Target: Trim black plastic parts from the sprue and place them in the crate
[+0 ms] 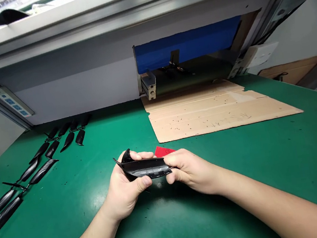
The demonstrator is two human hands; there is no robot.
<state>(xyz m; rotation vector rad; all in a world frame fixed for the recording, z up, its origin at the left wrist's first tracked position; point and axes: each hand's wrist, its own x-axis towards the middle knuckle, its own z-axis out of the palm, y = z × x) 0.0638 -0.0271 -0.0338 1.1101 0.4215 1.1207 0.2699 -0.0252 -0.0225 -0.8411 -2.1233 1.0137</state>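
Above the green tabletop, both hands hold a curved black plastic part (148, 169), hollow side partly toward me. My left hand (127, 187) cups its left end, the thumb pressed along the lower edge and the fingers behind it. At the other end, my right hand (188, 168) pinches the tip between thumb and fingers. Part of the piece is hidden by the fingers. Just behind my right hand lies a red piece (163, 151), partly covered by the hand.
Several black moulded parts on runners (38, 171) lie at the left. A cardboard sheet (206, 118) lies at the back right, below an opening with a blue flap (189, 44). A metal-edged shelf (87, 20) spans the top; a power strip (13, 101) hangs at left.
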